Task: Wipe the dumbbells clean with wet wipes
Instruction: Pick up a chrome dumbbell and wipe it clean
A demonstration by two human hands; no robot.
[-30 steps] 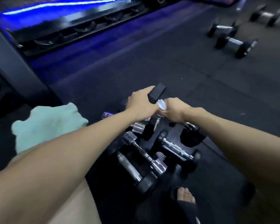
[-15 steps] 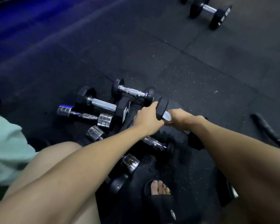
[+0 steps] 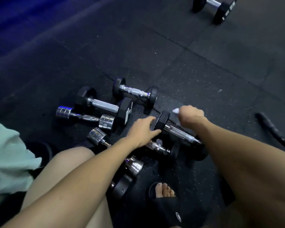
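On the rubber gym floor (image 3: 155, 46), amid a heap of dumbbells, one black-headed dumbbell (image 3: 176, 130) is being wiped. The left hand (image 3: 142, 131) lies with fingers fairly straight against its far head, steadying it. The right hand (image 3: 191, 118) is fisted around a wet wipe (image 3: 176, 111) just above the chrome handle. Next, probably, the wipe goes down along that handle.

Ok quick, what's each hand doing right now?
Left hand: open, fingers straight, touching the black head of the dumbbell.
Right hand: closed, gripping the wet wipe.
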